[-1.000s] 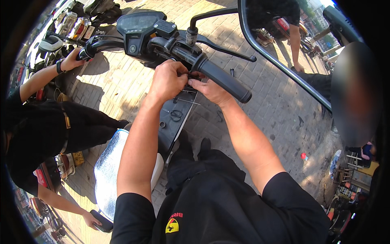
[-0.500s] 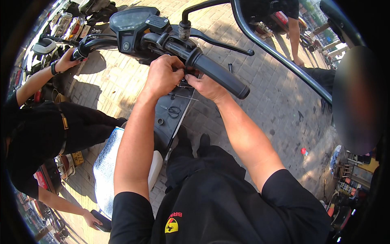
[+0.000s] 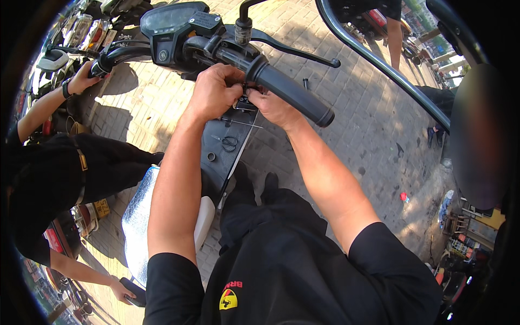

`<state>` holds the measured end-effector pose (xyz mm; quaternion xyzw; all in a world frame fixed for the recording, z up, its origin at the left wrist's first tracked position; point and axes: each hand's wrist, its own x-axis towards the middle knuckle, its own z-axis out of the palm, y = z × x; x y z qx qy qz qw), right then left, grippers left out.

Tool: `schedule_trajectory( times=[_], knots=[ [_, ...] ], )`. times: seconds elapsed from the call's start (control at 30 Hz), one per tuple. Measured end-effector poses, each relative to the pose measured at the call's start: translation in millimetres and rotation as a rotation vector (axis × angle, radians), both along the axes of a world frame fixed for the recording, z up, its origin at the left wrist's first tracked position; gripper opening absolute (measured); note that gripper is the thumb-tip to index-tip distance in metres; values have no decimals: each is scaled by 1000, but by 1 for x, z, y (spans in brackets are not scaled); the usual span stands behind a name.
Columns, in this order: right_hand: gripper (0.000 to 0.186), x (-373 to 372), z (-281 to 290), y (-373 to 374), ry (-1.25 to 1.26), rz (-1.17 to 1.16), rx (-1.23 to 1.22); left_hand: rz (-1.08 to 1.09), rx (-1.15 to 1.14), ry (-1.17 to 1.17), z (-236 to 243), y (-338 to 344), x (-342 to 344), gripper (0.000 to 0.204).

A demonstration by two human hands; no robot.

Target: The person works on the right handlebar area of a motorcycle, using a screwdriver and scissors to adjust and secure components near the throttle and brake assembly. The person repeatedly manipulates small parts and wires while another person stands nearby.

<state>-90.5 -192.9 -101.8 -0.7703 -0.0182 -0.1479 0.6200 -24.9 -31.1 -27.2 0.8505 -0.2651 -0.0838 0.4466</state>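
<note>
Under the right side of a scooter handlebar, my left hand (image 3: 214, 93) is closed, thumb and fingers pressed together. My right hand (image 3: 276, 110) is closed beside it, fingertips partly hidden below the black rubber grip (image 3: 295, 93). Small dark parts (image 3: 244, 103) show between and just below the hands; what exactly the fingers hold is hidden. Ahead of the grip runs the black brake lever (image 3: 295, 52), and to its left sits the display housing (image 3: 172, 27). Below my hands, scissors (image 3: 229, 143) and a small ring (image 3: 211, 156) lie on the dark footboard (image 3: 216, 176).
A mirror (image 3: 374, 57) arches over the right side. At left, a person in black holds the other handlebar end (image 3: 99, 69) and, low down, a dark flat object (image 3: 133, 292). A silvery cover (image 3: 142, 225) lies over the seat. Parked scooters (image 3: 86, 32) line the far left.
My view has shifted slightly, so the handlebar and footboard sit a little further left. Both hands stay together under the grip, with slightly more of the dark parts showing between them.
</note>
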Motion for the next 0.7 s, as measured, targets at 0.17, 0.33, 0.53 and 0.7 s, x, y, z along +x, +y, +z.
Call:
schedule_trajectory(
  times=[0.17, 0.33, 0.53, 0.7],
  knots=[
    [18, 0, -3, -1, -11, -10, -9, -59, -13, 85, 2, 1, 7, 24],
    [26, 2, -6, -5, 5, 44, 33, -97, 87, 99, 9, 1, 9, 26],
    [24, 7, -12, -10, -66, 78, -1, -164, 101, 104, 14, 0, 14, 25],
    [23, 11, -19, -13, -68, 91, 42, -167, 122, 182, 20, 2, 11, 22]
  ],
)
